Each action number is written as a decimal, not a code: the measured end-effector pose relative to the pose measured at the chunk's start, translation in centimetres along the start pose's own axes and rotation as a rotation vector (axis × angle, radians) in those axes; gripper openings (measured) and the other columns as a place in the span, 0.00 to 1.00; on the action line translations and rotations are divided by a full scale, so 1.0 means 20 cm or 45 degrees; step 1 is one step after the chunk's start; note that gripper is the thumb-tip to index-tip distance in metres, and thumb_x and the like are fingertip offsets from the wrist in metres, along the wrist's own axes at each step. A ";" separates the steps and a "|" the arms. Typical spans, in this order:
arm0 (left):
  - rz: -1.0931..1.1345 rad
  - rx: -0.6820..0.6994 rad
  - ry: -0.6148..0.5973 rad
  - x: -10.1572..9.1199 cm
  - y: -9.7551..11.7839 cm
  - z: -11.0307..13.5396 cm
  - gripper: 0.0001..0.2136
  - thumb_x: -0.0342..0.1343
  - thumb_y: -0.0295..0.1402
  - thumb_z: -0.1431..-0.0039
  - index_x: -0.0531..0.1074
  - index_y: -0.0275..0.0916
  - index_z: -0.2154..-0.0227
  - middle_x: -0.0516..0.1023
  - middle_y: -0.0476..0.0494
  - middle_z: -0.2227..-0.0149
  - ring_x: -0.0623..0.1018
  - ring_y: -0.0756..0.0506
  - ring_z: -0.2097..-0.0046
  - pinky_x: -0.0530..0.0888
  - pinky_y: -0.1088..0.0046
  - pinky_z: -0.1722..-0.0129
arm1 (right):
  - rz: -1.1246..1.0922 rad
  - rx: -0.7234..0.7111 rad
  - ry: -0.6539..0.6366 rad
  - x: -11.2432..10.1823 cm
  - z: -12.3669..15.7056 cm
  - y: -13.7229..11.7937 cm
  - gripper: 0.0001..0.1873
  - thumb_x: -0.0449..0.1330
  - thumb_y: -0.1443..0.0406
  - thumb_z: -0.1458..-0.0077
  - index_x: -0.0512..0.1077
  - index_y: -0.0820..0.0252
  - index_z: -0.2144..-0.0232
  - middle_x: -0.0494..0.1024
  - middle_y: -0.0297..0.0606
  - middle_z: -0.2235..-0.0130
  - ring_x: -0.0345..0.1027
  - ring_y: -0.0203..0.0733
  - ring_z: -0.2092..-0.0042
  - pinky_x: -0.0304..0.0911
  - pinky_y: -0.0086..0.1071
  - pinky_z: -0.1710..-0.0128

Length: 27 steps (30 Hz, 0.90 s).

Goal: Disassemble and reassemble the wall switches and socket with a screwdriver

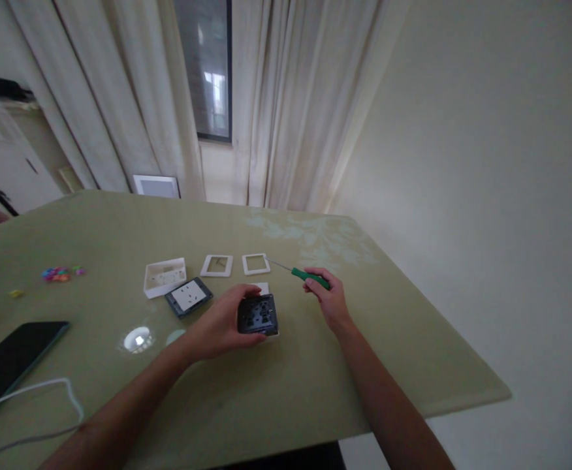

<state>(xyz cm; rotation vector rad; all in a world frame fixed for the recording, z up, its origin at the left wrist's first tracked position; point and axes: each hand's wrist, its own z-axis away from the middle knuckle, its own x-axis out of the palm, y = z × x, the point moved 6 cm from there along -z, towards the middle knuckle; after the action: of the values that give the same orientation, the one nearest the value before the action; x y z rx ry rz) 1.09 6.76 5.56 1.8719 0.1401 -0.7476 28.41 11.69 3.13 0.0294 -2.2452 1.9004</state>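
Note:
My left hand [227, 320] grips a dark square wall socket [258, 314] by its sides, with a white edge showing beneath it. In my right hand [330, 297] is a screwdriver with a green handle [310, 278]; its thin shaft points left, its tip by a white square frame [256, 264]. Another white frame [206, 266] lies to the left with what look like small screws inside its opening. Farther left, a second socket with a white face [189, 296] leans against an open white back box [165, 277]. A small white piece [262, 288] shows just behind the held socket.
The green-covered table [315, 385] meets the wall on the right. Small coloured pieces [57, 274] lie at the left. A dark tablet [16, 356] and a white cable [65, 381] are at the near left. A shiny round disc [138, 340] lies near my left forearm.

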 end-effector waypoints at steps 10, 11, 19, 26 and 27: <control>-0.040 -0.053 -0.011 0.06 -0.07 0.00 0.35 0.76 0.41 0.52 0.72 0.43 0.41 0.80 0.34 0.41 0.79 0.27 0.40 0.74 0.43 0.36 | 0.343 -0.769 -0.069 0.32 0.08 -0.60 0.15 0.70 0.59 0.40 0.75 0.52 0.52 0.72 0.28 0.67 0.65 0.33 0.71 0.65 0.26 0.73; 0.002 -0.054 0.006 0.06 -0.08 0.00 0.35 0.78 0.41 0.54 0.73 0.44 0.42 0.81 0.34 0.42 0.80 0.27 0.40 0.74 0.43 0.37 | 0.397 -0.800 -0.179 0.41 0.09 -0.62 0.16 0.69 0.60 0.39 0.74 0.52 0.50 0.72 0.27 0.68 0.63 0.32 0.73 0.63 0.25 0.75; 0.154 -0.025 0.070 0.05 -0.08 0.00 0.40 0.80 0.41 0.53 0.73 0.47 0.37 0.81 0.37 0.41 0.80 0.23 0.42 0.77 0.43 0.41 | 0.602 -0.951 -0.542 0.76 0.07 -0.50 0.17 0.64 0.62 0.37 0.71 0.54 0.47 0.78 0.33 0.58 0.66 0.32 0.68 0.66 0.28 0.66; 0.092 -0.034 0.024 0.06 -0.08 0.01 0.37 0.78 0.44 0.50 0.74 0.45 0.37 0.81 0.36 0.41 0.79 0.21 0.41 0.79 0.45 0.44 | 0.570 -0.913 -0.530 0.75 0.06 -0.47 0.17 0.64 0.61 0.36 0.71 0.55 0.46 0.78 0.33 0.57 0.67 0.33 0.67 0.66 0.28 0.64; 0.090 -0.027 0.019 0.06 -0.09 0.01 0.38 0.78 0.44 0.49 0.72 0.46 0.36 0.81 0.37 0.40 0.78 0.21 0.40 0.78 0.45 0.42 | 0.575 -0.914 -0.536 0.75 0.06 -0.47 0.17 0.63 0.61 0.36 0.71 0.54 0.46 0.78 0.33 0.57 0.67 0.33 0.67 0.67 0.28 0.64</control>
<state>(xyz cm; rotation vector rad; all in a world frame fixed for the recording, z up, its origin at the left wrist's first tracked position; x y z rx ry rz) 1.27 7.04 3.47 1.8533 0.0908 -0.6815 14.87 10.68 14.50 -0.2192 -3.3332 1.1929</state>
